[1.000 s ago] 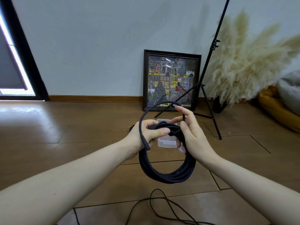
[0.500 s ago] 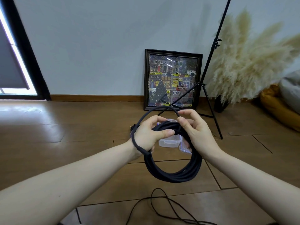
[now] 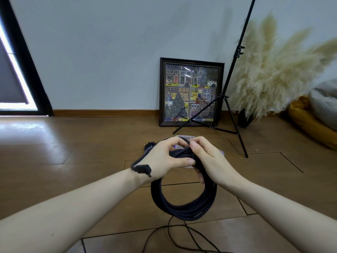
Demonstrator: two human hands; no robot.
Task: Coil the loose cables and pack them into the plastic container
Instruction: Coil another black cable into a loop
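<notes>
- Both bare forearms enter from the lower corners of the frame and converge just below its centre.
- The left hand [image 3: 164, 159] is turned with its back to the camera, thumb stretched right across the top of the coiled black cable [image 3: 184, 207], fingers curled round it.
- The right hand [image 3: 207, 161] sits just beside the left, fingertips touching, its thumb and forefinger pinching one cable strand at the top while the lower fingers wrap the coil's right side.
</notes>
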